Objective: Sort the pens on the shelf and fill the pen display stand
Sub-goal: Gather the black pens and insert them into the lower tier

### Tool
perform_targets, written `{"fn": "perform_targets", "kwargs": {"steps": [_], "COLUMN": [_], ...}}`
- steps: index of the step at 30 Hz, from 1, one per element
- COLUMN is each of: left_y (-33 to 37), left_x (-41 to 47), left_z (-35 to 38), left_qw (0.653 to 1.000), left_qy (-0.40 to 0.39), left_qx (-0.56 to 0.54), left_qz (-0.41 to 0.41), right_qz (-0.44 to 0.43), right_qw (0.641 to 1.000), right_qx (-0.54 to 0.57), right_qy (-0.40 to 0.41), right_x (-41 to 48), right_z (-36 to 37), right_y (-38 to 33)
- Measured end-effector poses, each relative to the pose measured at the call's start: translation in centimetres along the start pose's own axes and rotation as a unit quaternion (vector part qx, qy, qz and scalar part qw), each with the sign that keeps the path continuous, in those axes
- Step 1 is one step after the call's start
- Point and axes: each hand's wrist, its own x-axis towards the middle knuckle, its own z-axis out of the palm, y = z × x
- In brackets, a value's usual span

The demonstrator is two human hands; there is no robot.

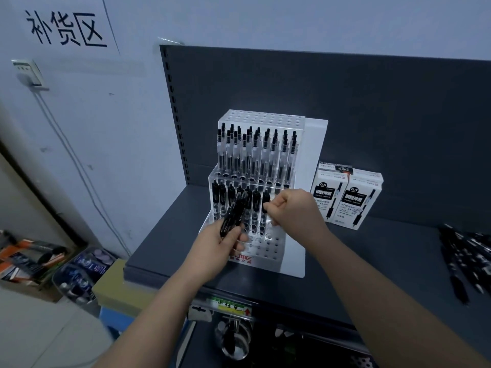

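Pens (233,215) bunched inside left hand (215,248); single pen (265,200) pinched by right fingers (281,202)

The pen display stand (261,118) is clear acrylic dotted with rows of round holes, with a white side panel and red lettering on its front lip. The top-tier pens (255,152) have clear barrels with black clips and dark cores; the lower-tier pens (220,192) are black. The bundle of pens (233,216) in the left hand (212,248) is black with small white print, and the single pen (265,199) pinched by the right hand (295,211) is black. The shelf (372,261) and back panel (372,102) are dark slate grey. The pen boxes (348,197) are white with black labels bearing white characters. The loose pens (462,256) are black flecked with white.
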Motion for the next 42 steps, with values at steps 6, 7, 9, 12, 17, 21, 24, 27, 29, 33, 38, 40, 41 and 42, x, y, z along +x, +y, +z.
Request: {"fn": "perform_targets", "kwargs": {"steps": [6,7,9,12,17,21,24,27,29,33,38,40,41,42], "left_y": [1.2,1.3,1.2,0.9,-0.2,-0.4,-0.6,-0.7,-0.8,-1.0,0.3,1.1,1.4,1.8], "left_x": [-0.2,-0.2,-0.3,-0.2,0.5,0.7,0.8,0.9,1.0,1.0,0.1,-0.2,-0.3,-0.5], "left_z": [1.8,2.0,2.3,2.1,1.1,1.2,1.3,1.3,1.3,1.1,1.4,2.0,2.2,2.6], "left_qw": [0.998,0.998,0.998,0.999,0.988,0.985,0.984,0.984,0.983,0.984,0.999,0.999,0.999,0.998], "left_qy": [-0.050,-0.054,-0.053,-0.005,0.091,0.104,0.107,0.111,0.111,0.101,0.014,-0.028,-0.043,-0.061], "left_qx": [-0.021,-0.026,-0.025,0.033,0.124,0.138,0.139,0.140,0.149,0.145,0.045,-0.011,-0.012,-0.006], "left_qz": [0.008,0.007,0.004,0.011,-0.003,-0.006,-0.007,-0.003,0.000,-0.003,-0.005,-0.014,-0.012,-0.005], "right_qz": [0.060,0.069,0.080,0.068,0.006,-0.070,-0.097,-0.091,-0.083,-0.059,-0.013,0.021,0.034,0.041], "right_qw": [0.951,0.945,0.942,0.953,0.966,0.989,0.993,0.996,0.992,0.990,0.993,0.996,0.990,0.981], "right_qx": [0.258,0.276,0.289,0.283,0.252,0.122,0.066,-0.001,-0.082,-0.117,-0.101,0.016,0.079,0.130], "right_qy": [-0.158,-0.163,-0.152,-0.087,0.058,0.039,0.020,-0.018,-0.047,-0.052,-0.067,-0.088,-0.111,-0.136], "right_x": [-1.2,-1.2,-1.3,-1.1,-0.1,-0.7,-0.6,0.0,0.3,0.5,0.0,-0.9,-1.4,-1.8], "right_z": [-1.6,-1.6,-2.0,-3.8,-5.7,-4.3,-3.3,-2.4,-1.8,-1.2,-2.0,-2.6,-2.9,-3.2], "right_y": [-0.9,-0.8,-0.4,0.1,0.4,0.3,0.5,0.5,0.5,0.4,0.7,0.6,0.4,0.1]}}
